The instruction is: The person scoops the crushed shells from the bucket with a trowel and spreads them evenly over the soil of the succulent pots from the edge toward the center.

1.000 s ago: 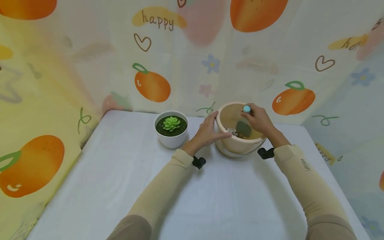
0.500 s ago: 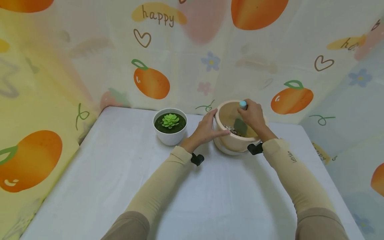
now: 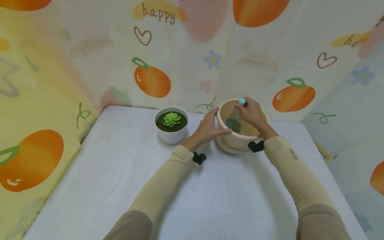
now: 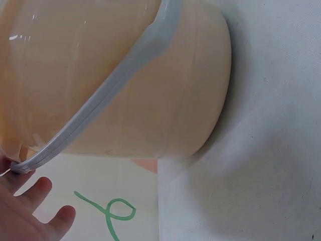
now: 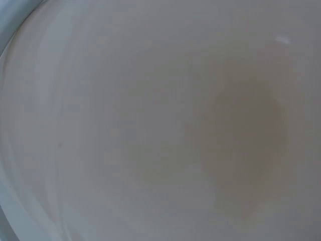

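Note:
A peach-coloured bucket (image 3: 237, 142) with a pale carrying handle (image 4: 113, 90) lowered against its side stands at the back right. My left hand (image 3: 207, 129) spans its left side, thumb along the near rim and spread fingers at the far-left rim; in the left wrist view, fingertips touch the rim by the handle's end. Inside the bucket, my right hand (image 3: 253, 114) grips a tool (image 3: 233, 125) with a pale blue handle end and a dark, squarish, see-through-looking head low in the bucket. The right wrist view holds only the bucket's blurred outer wall (image 5: 150, 125).
Left of the bucket stands a white pot (image 3: 171, 137) with dark filling and a green succulent (image 3: 171, 119). A white cloth covers the table (image 3: 120, 160). Patterned fabric (image 3: 186, 66) rises close behind and along both sides.
The tool's dark head has swept left inside the bucket, now covering where small pale stones showed earlier. My right hand has shifted slightly left; my left hand stays at the rim.

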A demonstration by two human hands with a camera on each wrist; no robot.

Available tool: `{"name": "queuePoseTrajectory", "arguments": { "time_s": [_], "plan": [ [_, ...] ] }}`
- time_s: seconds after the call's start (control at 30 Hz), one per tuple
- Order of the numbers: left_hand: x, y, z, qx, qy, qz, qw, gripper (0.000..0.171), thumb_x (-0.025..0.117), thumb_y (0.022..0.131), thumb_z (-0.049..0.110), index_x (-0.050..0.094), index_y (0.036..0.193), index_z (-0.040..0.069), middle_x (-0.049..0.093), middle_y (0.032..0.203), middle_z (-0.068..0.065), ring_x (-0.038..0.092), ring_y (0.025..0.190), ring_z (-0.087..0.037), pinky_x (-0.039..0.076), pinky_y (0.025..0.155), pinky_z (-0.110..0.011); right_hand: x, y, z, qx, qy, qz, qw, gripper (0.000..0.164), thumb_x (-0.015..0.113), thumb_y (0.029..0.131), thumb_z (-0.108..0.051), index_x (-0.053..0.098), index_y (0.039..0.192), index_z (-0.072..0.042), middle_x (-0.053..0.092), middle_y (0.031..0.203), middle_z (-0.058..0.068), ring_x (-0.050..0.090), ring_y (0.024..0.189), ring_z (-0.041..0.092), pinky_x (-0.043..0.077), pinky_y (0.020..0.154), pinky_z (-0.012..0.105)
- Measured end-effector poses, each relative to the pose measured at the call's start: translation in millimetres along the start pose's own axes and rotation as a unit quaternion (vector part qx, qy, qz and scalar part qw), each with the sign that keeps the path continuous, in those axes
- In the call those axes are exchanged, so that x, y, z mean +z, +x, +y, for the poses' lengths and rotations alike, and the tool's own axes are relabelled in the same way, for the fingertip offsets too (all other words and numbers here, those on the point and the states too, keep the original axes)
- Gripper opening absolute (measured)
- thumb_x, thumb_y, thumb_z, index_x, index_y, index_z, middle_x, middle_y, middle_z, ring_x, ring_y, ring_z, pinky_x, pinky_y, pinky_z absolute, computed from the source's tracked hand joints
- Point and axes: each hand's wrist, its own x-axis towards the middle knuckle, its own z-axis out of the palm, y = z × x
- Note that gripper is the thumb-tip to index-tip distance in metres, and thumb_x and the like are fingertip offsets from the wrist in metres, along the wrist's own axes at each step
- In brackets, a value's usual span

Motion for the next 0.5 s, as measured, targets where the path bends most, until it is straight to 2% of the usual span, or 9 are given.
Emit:
{"name": "queuePoseTrajectory", "arguments": {
  "time_s": [0.1,0.2,0.33,0.43,0.5],
  "plan": [
    [-1.5,-0.6,0.4,0.0,-0.002,0.004,1.0,0.109,0.075,0.077,0.056,0.015,0.157,0.013,0.026,0.16,-0.005,0.023,0.149,-0.023,0.017,0.119,-0.058,-3.3,0.3,2.0,0.001,0.042,-0.016,0.999,0.031,0.054,0.101,-0.023,0.055,0.11,0.007,0.061,0.101,0.02,0.06,0.09,0.029,0.055,0.078,0.034],
    [-3.1,-1.1,0.3,0.001,-0.003,0.005,1.0,0.108,0.076,0.077,0.054,0.016,0.156,0.013,0.028,0.16,-0.006,0.023,0.149,-0.023,0.017,0.118,-0.058,-4.7,1.9,3.0,0.014,0.068,-0.032,0.997,0.032,0.053,0.101,-0.022,0.056,0.112,0.008,0.062,0.109,0.024,0.061,0.097,0.029,0.056,0.087,0.04],
    [-3.6,-1.1,0.0,0.003,0.005,0.004,1.0,0.107,0.075,0.078,0.054,0.015,0.156,0.013,0.026,0.161,-0.005,0.022,0.149,-0.024,0.018,0.119,-0.058,-6.5,3.9,3.8,0.025,0.074,-0.041,0.996,0.033,0.053,0.101,-0.021,0.057,0.115,0.009,0.063,0.115,0.026,0.061,0.103,0.03,0.055,0.092,0.042],
    [-2.6,-1.1,0.8,0.004,0.003,0.001,1.0,0.107,0.075,0.078,0.054,0.015,0.156,0.013,0.023,0.162,-0.005,0.02,0.15,-0.024,0.017,0.119,-0.058,-8.1,4.0,4.8,0.014,0.072,-0.044,0.996,0.034,0.052,0.101,-0.02,0.055,0.116,0.01,0.061,0.115,0.028,0.06,0.105,0.034,0.053,0.094,0.045],
    [-0.6,-0.8,0.8,0.002,-0.003,-0.003,1.0,0.107,0.075,0.078,0.054,0.015,0.157,0.014,0.022,0.162,-0.005,0.019,0.15,-0.025,0.016,0.119,-0.058,-8.4,2.7,7.1,0.0,0.063,-0.038,0.997,0.033,0.051,0.102,-0.02,0.054,0.116,0.009,0.06,0.111,0.026,0.059,0.101,0.032,0.053,0.092,0.043]
  ]
}}
